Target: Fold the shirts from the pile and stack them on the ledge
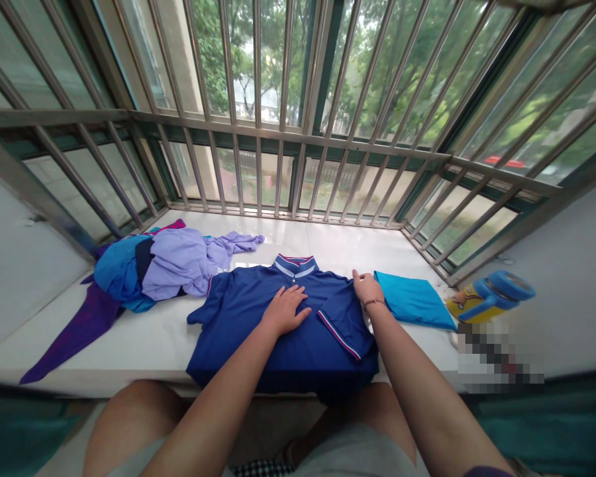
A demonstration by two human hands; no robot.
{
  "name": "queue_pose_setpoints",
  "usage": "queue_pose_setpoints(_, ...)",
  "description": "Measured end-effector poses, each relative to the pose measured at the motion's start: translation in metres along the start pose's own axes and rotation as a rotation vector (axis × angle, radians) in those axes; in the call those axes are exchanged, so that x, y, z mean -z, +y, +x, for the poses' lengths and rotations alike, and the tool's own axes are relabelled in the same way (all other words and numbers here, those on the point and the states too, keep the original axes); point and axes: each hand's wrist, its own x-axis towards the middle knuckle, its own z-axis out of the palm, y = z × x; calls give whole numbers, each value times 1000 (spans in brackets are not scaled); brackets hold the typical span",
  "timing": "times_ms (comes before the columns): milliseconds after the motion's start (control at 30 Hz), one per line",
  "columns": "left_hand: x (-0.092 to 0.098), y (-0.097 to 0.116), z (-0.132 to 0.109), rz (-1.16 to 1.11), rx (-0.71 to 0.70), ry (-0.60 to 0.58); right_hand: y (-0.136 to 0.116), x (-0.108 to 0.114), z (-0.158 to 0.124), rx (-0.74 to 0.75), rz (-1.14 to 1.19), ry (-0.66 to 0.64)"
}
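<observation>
A navy polo shirt with a striped collar lies face up on the white sill, its sleeve folded inward at the right. My left hand rests flat on its chest, gripping nothing. My right hand, with a thin bracelet on the wrist, touches the shirt's right shoulder with its fingertips. A folded teal cloth lies just beyond that hand, not touched. A heap of lilac, blue and purple clothes sits left of the shirt, apart from both hands.
The white tiled sill ends at steel window bars at the back and sides. A blue-and-yellow flask lies at the right end, beside a pixelated patch. My bare knees show below the sill's front edge.
</observation>
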Motion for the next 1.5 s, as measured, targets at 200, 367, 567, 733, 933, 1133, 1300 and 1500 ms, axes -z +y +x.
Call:
queue_pose_setpoints(200, -2, -2, 0, 8, -6, 7, -2, -9, -1, 19, -23, 2)
queue_pose_setpoints(367, -2, -3, 0, 16, -15, 16, -7, -1, 0, -3, -48, 95)
queue_pose_setpoints(567, -4, -4, 1, 8, -13, 19, -32, -11, -25, 391, -71, 90)
queue_pose_setpoints(733, -1, -1, 1, -2, 2, 14, -36, -26, -34, 547, -114, -116)
queue_pose_setpoints(933, 2, 0, 1, -12, 3, 8, -8, 10, -18, 374, -81, -47)
queue_pose_setpoints(1133, -3, -5, 2, -11, 6, 24, 65, 45, -67, 311, 1, -21)
queue_pose_setpoints(1300, -4, -6, 3, -6, 0, 20, 127, 18, -150, 314, 180, -159)
queue_pose_setpoints(1500, 2, -4, 2, 2, 4, -1, 121, -14, -184, 213, 109, -22)
